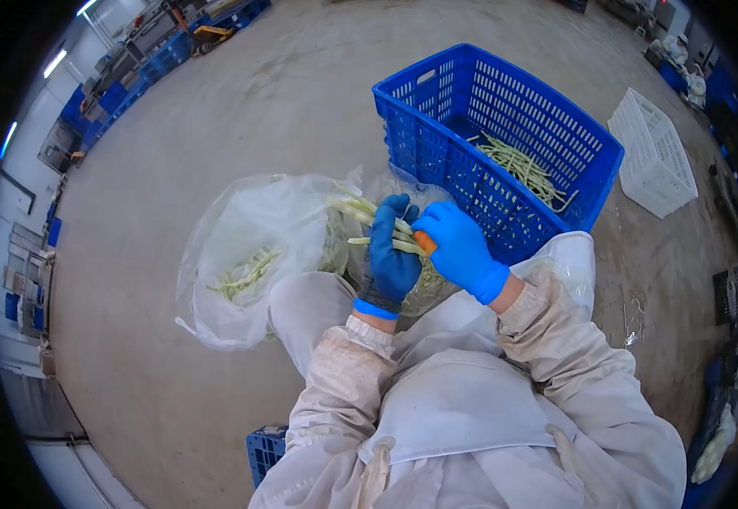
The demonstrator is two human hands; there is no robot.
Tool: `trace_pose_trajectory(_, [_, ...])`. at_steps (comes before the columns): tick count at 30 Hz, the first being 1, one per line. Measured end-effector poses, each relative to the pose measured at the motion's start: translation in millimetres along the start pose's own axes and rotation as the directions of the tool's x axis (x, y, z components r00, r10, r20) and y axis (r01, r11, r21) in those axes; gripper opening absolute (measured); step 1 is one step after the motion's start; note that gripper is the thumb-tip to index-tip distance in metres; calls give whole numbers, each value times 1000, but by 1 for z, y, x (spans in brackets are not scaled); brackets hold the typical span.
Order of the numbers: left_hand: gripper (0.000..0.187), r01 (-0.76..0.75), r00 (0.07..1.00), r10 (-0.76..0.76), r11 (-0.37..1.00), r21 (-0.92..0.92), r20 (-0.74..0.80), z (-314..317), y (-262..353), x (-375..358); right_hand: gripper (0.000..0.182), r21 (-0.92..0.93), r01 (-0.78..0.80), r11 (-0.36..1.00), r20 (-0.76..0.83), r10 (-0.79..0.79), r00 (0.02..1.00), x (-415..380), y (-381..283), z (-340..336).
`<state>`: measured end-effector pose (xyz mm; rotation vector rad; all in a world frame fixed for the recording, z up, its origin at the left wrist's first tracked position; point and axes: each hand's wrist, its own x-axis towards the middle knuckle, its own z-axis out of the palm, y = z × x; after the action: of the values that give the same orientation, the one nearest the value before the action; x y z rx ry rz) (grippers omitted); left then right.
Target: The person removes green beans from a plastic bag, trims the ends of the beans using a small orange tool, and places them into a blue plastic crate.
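Note:
My left hand [392, 259], in a dark blue glove, is closed round a bunch of pale green beans [358, 206] whose stems point to the left. Against the right end of that bunch is my right hand [460, 248], in a bright blue glove, closed on a small orange-handled tool [425, 243]. The tool's working end is too small to make out. A clear plastic bag [216, 229] with more beans [250, 273] lies open left of my knees. Beyond my hands stands a blue crate [504, 191] with a pile of beans [521, 168] inside.
A white crate [653, 157] stands right of the blue one. Part of a small blue crate [265, 450] shows beside me at the bottom. Pallets and equipment line the far left, and people in white [676, 51] are at the far upper right.

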<state>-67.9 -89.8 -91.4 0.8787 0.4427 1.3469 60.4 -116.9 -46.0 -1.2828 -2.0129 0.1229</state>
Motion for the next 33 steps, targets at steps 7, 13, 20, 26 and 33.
trace_pose_trajectory(7, [31, -166, 982, 133, 944, 284, 131, 4, 1, -7, 10, 492, -235, 838, -6, 274, 962, -16, 13, 8])
trace_pose_trajectory(13, [28, 136, 987, -139, 990, -41, -84, 11, 1, -1, 15, 83, -51, 995, 56, 46, 997, -13, 2, -10])
trace_pose_trajectory(20, [27, 185, 976, -146, 946, 264, -163, 14, 4, -9, 19, 48, -151, 987, -97, 155, 983, -21, 4, -7])
trace_pose_trajectory(26, [30, 259, 952, -256, 966, -6, -169, 20, 4, -12, 18, 86, -88, 992, -9, 89, 996, -29, 13, -8])
trace_pose_trajectory(33, [34, 264, 950, -265, 964, -28, -168, 16, -1, -13, 21, 175, -74, 982, -31, 81, 996, -33, 12, -8])
